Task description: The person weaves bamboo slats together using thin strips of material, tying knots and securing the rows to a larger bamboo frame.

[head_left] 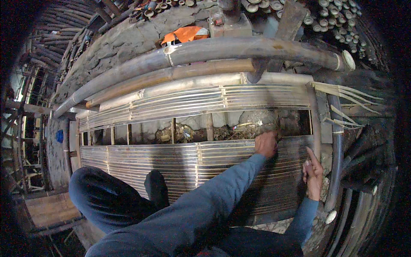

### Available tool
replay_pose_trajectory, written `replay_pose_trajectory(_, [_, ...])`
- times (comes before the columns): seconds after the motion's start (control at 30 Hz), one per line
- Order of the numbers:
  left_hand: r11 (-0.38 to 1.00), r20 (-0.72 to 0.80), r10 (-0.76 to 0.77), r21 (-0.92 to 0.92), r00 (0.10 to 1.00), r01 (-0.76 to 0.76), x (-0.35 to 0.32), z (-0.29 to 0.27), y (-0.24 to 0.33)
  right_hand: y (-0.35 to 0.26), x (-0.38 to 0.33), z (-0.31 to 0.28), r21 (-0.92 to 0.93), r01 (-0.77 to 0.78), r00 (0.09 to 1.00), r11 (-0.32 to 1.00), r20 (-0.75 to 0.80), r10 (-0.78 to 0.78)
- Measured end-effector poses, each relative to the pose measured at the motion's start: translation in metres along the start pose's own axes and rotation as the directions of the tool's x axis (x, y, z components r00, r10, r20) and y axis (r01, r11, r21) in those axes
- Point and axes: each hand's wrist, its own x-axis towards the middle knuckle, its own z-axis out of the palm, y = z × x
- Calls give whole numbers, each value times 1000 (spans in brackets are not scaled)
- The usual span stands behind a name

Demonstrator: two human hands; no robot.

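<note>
I sit over a bamboo slat platform [171,162], its thin split strips running side to side and bound by cross ties. My left hand [266,144] is closed at the far edge of the near strips, beside the long gap. Whatever its fingers hold, if anything, is hidden. My right hand [314,173] is by the platform's right end, its index finger stretched out and the other fingers partly curled, with nothing visible in it. Beyond the gap lies another band of bamboo strips [180,105]. Loose pale strip ends [351,92] stick out past the right frame pole [316,120].
Thick bamboo poles [205,51] cross behind the platform. An orange cloth [186,34] lies on the cracked ground behind them. Stacked bamboo [329,17] stands at the far right. Short crosspieces [174,128] span the gap above littered ground. My bent knee [92,192] rests at left.
</note>
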Motion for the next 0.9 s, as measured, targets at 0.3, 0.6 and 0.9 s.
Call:
replay_pose_trajectory(0.3, [984,317,-61,-142,946,111,43,-4,0,81,154,-13,-652,377,847,658,-44,-529])
replay_pose_trajectory(0.6, [990,479,-17,-116,878,83,79,21,-37,48,198,65,-849,340,940,404,304,-153])
replay_pose_trajectory(0.9, [833,146,91,-554,985,5,33,-14,-14,41,165,13,-437,24,977,899,200,71])
